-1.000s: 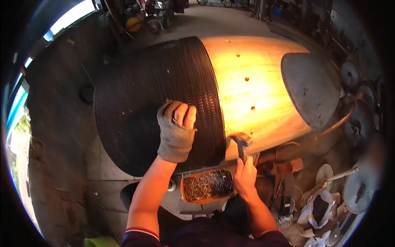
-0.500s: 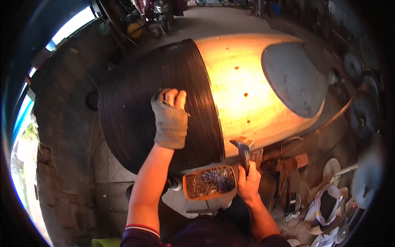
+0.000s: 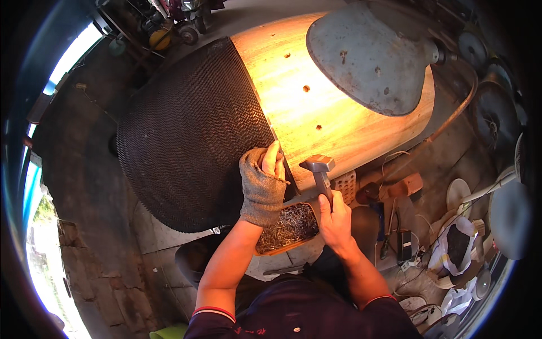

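A large pale wooden drum lies in front of me, its left part covered by a black, finely ridged layer. At the near end of that layer's edge is my left hand, in a worn grey glove with bare fingertips. Its fingers are pinched together; whatever they hold is too small to make out. My right hand grips a hammer by its handle, the metal head raised beside the drum's near side. Below my hands stands an orange tray of small metal nails, partly covered by my left hand.
A grey lamp shade on a bent arm hangs over the drum, throwing bright light on the wood. Right of my hands lie a perforated brick, a reddish-brown block and a white bag. Several discs line the far right.
My left hand has come down and right from over the black layer to its edge. My right hand still holds the hammer, now slightly higher in view. The whole view has shifted.
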Demonstrator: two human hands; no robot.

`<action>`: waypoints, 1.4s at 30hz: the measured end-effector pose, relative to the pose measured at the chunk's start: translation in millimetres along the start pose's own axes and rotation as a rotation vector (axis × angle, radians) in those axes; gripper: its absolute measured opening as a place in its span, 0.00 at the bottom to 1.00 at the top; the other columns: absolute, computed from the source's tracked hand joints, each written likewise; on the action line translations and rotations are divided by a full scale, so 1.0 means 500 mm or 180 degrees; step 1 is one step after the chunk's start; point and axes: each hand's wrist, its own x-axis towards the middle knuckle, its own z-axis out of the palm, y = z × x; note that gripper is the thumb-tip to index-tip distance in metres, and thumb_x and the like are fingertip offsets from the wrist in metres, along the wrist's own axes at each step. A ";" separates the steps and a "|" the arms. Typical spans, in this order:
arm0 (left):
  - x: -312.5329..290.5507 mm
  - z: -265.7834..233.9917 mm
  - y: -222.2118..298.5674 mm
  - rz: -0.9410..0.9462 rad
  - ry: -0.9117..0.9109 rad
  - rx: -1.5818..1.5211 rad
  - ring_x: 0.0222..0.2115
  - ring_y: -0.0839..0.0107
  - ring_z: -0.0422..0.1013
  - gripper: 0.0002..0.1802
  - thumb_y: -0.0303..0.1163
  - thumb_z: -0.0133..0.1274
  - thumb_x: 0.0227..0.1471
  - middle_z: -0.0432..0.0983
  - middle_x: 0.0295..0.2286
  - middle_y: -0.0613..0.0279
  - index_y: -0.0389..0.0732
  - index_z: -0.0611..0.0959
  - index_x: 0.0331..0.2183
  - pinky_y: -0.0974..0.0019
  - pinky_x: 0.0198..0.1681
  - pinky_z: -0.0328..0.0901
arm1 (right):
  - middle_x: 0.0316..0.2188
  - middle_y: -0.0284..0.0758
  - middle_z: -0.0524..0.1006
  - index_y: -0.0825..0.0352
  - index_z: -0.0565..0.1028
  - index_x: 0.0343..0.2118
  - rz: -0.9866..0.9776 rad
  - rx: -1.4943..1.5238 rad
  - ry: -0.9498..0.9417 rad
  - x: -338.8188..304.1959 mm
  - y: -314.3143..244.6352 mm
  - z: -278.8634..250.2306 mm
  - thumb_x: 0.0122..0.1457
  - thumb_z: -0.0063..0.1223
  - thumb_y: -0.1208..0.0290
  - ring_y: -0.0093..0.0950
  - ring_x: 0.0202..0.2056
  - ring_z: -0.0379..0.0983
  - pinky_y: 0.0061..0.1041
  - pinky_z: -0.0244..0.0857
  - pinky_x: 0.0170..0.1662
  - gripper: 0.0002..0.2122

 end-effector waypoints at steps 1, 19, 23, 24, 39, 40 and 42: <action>0.000 0.001 -0.002 0.0052 0.0003 0.0176 0.38 0.60 0.72 0.36 0.14 0.62 0.45 0.76 0.35 0.59 0.40 0.72 0.57 0.54 0.47 0.68 | 0.29 0.51 0.78 0.71 0.73 0.43 0.0000 -0.0001 -0.0004 0.002 0.003 0.001 0.69 0.51 0.66 0.51 0.31 0.76 0.41 0.69 0.34 0.11; 0.028 0.035 0.032 -0.0841 0.0008 0.0777 0.34 0.56 0.71 0.34 0.21 0.63 0.41 0.74 0.29 0.60 0.38 0.74 0.53 0.51 0.43 0.68 | 0.29 0.53 0.77 0.73 0.73 0.47 -0.0720 -0.0304 -0.0013 0.053 -0.025 0.008 0.69 0.49 0.70 0.53 0.30 0.75 0.43 0.68 0.33 0.11; 0.023 0.050 0.026 -0.1125 -0.0221 0.0554 0.35 0.53 0.70 0.35 0.23 0.63 0.41 0.73 0.32 0.54 0.37 0.72 0.53 0.50 0.42 0.67 | 0.29 0.53 0.77 0.74 0.72 0.47 -0.0771 -0.0532 0.0007 0.058 -0.038 0.012 0.69 0.49 0.69 0.54 0.29 0.75 0.44 0.68 0.30 0.12; 0.017 0.052 0.022 -0.1265 -0.0330 0.0388 0.35 0.53 0.70 0.35 0.23 0.63 0.41 0.73 0.32 0.53 0.37 0.72 0.54 0.50 0.42 0.67 | 0.28 0.53 0.77 0.74 0.72 0.47 -0.0758 -0.0628 -0.0038 0.059 -0.045 0.013 0.69 0.48 0.69 0.55 0.29 0.75 0.45 0.67 0.30 0.12; 0.023 0.045 0.029 -0.1254 -0.0487 0.0026 0.31 0.57 0.71 0.36 0.23 0.62 0.45 0.73 0.28 0.57 0.34 0.70 0.56 0.50 0.43 0.65 | 0.25 0.53 0.77 0.72 0.72 0.42 -0.0563 -0.0899 -0.0060 0.068 -0.059 0.006 0.70 0.47 0.68 0.58 0.28 0.75 0.46 0.67 0.28 0.10; 0.012 0.045 0.030 -0.1189 -0.0372 0.0212 0.31 0.57 0.71 0.36 0.23 0.62 0.45 0.73 0.28 0.57 0.34 0.70 0.56 0.50 0.43 0.65 | 0.25 0.53 0.77 0.72 0.72 0.43 -0.0455 -0.1066 -0.0211 0.070 -0.060 0.004 0.70 0.47 0.68 0.58 0.28 0.75 0.46 0.68 0.28 0.11; 0.019 0.046 0.034 -0.0932 -0.0226 0.0579 0.33 0.57 0.71 0.37 0.23 0.62 0.45 0.73 0.30 0.57 0.35 0.69 0.58 0.51 0.44 0.65 | 0.24 0.53 0.75 0.72 0.71 0.42 -0.0768 -0.0833 0.0069 0.067 -0.054 0.003 0.70 0.46 0.67 0.56 0.26 0.74 0.45 0.66 0.27 0.10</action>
